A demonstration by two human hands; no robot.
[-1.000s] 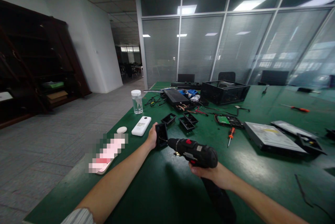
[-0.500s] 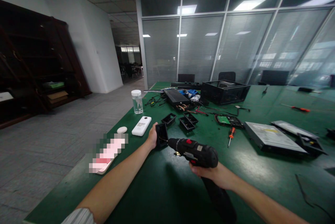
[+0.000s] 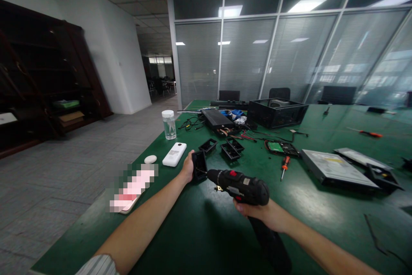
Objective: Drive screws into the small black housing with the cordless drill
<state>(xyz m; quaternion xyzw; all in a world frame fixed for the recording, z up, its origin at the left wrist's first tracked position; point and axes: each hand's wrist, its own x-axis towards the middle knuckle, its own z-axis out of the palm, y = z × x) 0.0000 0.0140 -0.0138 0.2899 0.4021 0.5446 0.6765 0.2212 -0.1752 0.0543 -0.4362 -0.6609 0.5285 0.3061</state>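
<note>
My left hand is closed on the left side of a small black box-like frame, its hollow side turned toward the drill. In my right hand is a black cordless drill with red buttons, gripped by its handle. The drill points left, its bit reaching into the frame; whether the tip meets a screw is too small to tell. Small brass-coloured pieces show just below the chuck. Behind the held frame lie similar black frames on the green table.
Left stand a clear jar, a white device, a white oval case and a blurred pink phone. Right lie an orange screwdriver, a green circuit board and a disc drive. A black computer case stands at the back.
Almost nothing differs. Both hands, the drill and the black frame hold nearly the same place, with only a very slight shift of the whole view.
</note>
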